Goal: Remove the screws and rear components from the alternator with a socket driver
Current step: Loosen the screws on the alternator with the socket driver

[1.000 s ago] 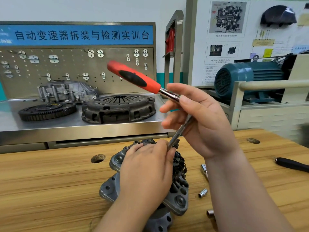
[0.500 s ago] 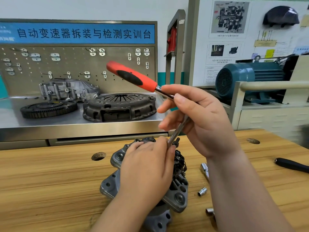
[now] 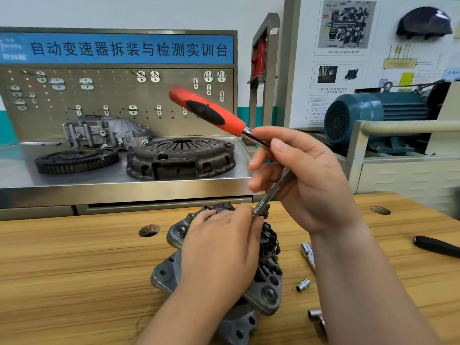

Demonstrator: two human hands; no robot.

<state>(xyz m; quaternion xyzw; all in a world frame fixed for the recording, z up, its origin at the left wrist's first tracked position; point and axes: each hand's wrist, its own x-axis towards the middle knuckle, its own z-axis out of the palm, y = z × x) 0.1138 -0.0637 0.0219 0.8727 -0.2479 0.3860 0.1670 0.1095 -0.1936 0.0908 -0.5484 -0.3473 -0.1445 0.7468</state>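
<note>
A grey alternator (image 3: 267,293) stands on the wooden bench, its rear end up. My left hand (image 3: 219,250) lies over its top and pinches the lower end of a steel extension bar (image 3: 270,194) where it meets the alternator. My right hand (image 3: 301,175) grips the head of a socket driver with a red and black handle (image 3: 207,112), which sticks out up and to the left. The bar runs down from my right hand to the alternator. The bar's tip and the screw are hidden by my left hand.
A small socket (image 3: 303,285) and two other steel adapters (image 3: 307,252) (image 3: 316,316) lie on the bench right of the alternator. A black handle (image 3: 438,246) lies far right. Behind, a steel shelf holds a clutch cover (image 3: 180,156), a ring gear (image 3: 74,159) and a housing (image 3: 104,131).
The red handle has swung slightly; both hands stay on the tool and alternator in nearly the same place.
</note>
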